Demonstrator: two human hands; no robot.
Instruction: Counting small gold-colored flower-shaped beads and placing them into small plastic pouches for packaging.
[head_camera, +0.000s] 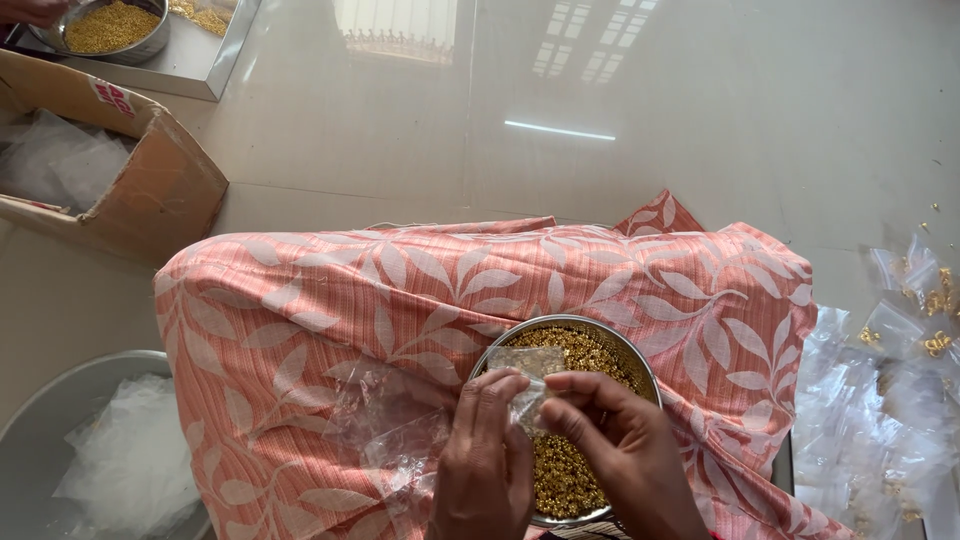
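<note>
The pale glossy floor (620, 110) stretched out ahead of me, and over my lap lay the salmon cloth with its white leaf pattern (330, 300), the biggest thing close to me. At my left stood an open cardboard box (150, 190) with clear plastic inside it, and below that a grey round tub (40, 420) with more crumpled plastic. To my right a heap of small clear packets (890, 400) lay on the floor, some showing gold bits inside. Far off at the top left a second steel bowl of gold beads (105, 28) sat on a tray.

On the cloth, right in front of me, rested the steel bowl (640, 365) filled with tiny gold beads (565, 470). Loose clear pouches (390, 425) lay on the cloth just beside its left rim. Over the bowl I held one small clear pouch (530, 385): my left hand (485, 460) pinched its left edge with the fingertips, and my right hand (620, 445) pinched the right edge between thumb and forefinger. Both hands were clenched on that pouch, touching each other.
</note>
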